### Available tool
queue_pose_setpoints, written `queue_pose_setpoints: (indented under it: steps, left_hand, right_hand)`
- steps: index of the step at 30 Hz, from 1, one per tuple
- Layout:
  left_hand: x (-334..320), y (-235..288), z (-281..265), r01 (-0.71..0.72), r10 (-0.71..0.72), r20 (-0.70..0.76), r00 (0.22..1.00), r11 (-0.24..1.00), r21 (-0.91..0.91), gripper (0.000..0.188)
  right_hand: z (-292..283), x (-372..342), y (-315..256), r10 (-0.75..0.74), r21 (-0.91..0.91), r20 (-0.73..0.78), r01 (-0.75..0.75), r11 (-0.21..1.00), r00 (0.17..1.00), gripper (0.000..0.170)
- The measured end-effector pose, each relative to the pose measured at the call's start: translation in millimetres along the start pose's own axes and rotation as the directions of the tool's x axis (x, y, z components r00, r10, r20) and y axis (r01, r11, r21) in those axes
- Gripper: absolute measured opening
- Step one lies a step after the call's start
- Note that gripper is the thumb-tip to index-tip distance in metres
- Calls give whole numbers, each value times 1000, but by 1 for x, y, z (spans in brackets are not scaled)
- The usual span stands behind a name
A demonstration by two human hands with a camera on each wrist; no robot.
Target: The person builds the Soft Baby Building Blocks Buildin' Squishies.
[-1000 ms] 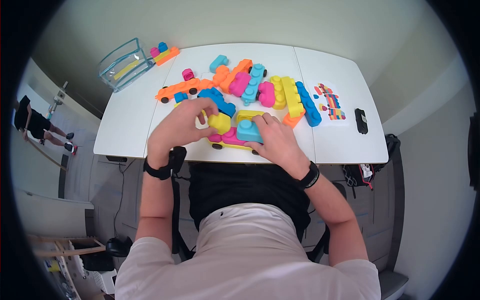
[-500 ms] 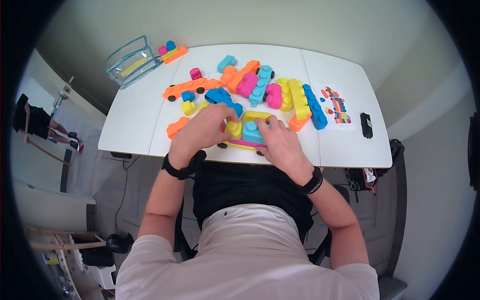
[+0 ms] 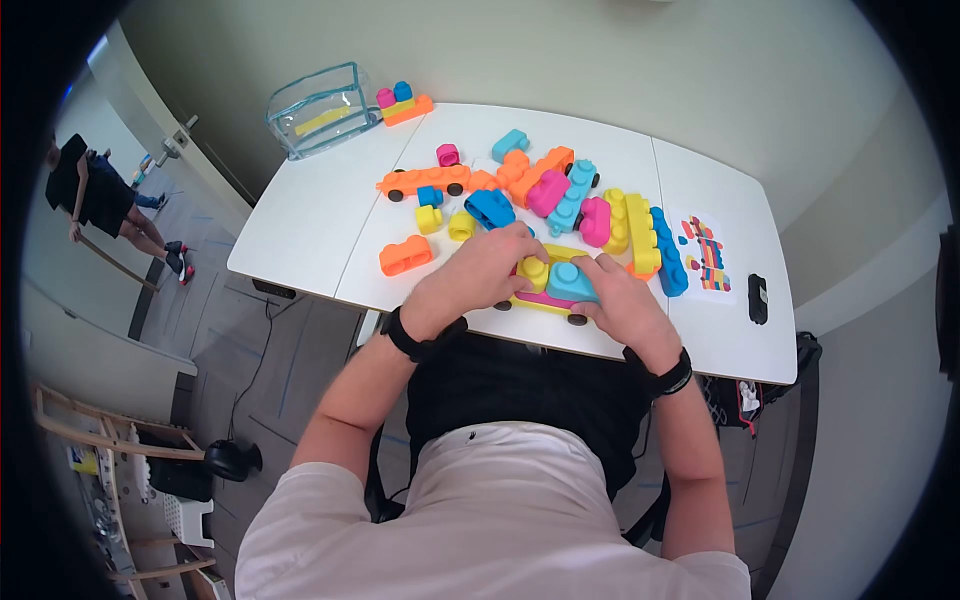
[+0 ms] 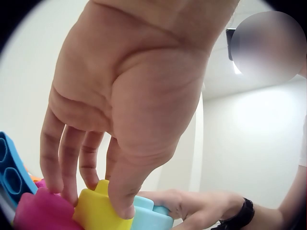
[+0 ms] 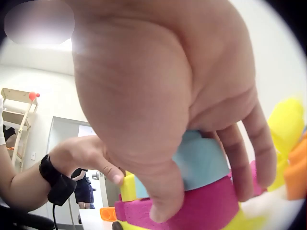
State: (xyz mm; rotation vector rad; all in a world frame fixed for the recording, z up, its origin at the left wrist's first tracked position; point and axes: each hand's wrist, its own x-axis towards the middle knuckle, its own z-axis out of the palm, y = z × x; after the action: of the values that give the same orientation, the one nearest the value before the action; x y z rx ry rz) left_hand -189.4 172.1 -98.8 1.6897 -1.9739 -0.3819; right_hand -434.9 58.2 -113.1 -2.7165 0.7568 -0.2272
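In the head view, a yellow wheeled base [image 3: 545, 308] near the table's front edge carries a pink block layer [image 5: 206, 206]. On top of the pink sit a small yellow block [image 4: 98, 211] and a light blue block [image 5: 204, 163], side by side. My left hand [image 3: 482, 268] pinches the yellow block, its thumb on the near side and fingers behind. From the right, my right hand [image 3: 635, 308] grips the light blue block and the pink beneath it, thumb in front and fingers around the far side.
An orange block [image 3: 405, 257], small yellow and blue blocks, and an orange wheeled piece [image 3: 430, 181] lie left. Several yellow blocks and a long blue block [image 3: 668, 255] lie right. Beyond are a printed picture sheet [image 3: 707, 260], a black case [image 3: 758, 299] and a clear bag [image 3: 320, 110].
My left hand has lowered the yellow block onto the pink layer, left of the light blue block. My right hand keeps its grip. The head view has turned, shifting the table rightward.
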Motion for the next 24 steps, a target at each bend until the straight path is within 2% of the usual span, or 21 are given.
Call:
queue_pose_setpoints:
  steps: [1, 4, 11, 13, 14, 16, 18, 19, 20, 21, 22, 24]
  left_hand:
    - [0, 1, 0, 19, -19, 10, 1000, 1000, 17, 40]
    - [-2, -4, 3, -3, 3, 10, 1000, 999, 46, 42]
    - [0, -2, 1, -2, -1, 44, 999, 998, 58, 45]
    - [11, -21, -3, -139, 139, 58, 989, 990, 3, 48]
    - [18, -31, -9, -139, 138, 56, 989, 990, 3, 48]
    - [40, -56, -24, -47, 41, -128, 991, 998, -42, 49]
    - [81, -90, -44, 76, -75, -162, 984, 997, 2, 54]
    - [101, -106, -50, 82, -79, -167, 983, 997, 9, 54]
    - [123, -120, -53, 289, -286, -46, 957, 955, 72, 54]
    - [138, -128, -52, 471, -484, 57, 873, 868, 157, 54]
    - [146, -132, -46, 475, -488, 50, 871, 865, 160, 54]
    - [153, -142, -38, 410, -476, 198, 857, 862, 297, 77]
  right_hand:
    - [-1, 1, 3, -49, 70, 6, 48, 996, 999, 64]
    - [2, 1, 10, -104, 111, -10, 104, 988, 995, 65]
    - [-2, -2, 7, -61, 139, 32, 56, 989, 998, 63]
    - [4, -4, 10, -55, 137, -11, 56, 989, 998, 60]
    - [4, -5, 9, -57, 135, -11, 58, 989, 998, 60]
    - [4, -9, 3, -14, 110, -17, 16, 994, 1000, 60]
    - [2, -12, -1, 5, 120, -13, -3, 993, 1000, 60]
    - [1, -14, -2, 27, 127, -1, -26, 992, 1000, 59]
    - [3, -15, -1, 20, 130, -3, -19, 991, 1000, 59]
    - [4, -16, 1, 18, 131, -21, -15, 991, 1000, 59]
    - [5, -17, 2, 16, 132, -37, -10, 991, 999, 59]
    - [3, -21, -3, 25, 135, -36, -20, 991, 999, 58]
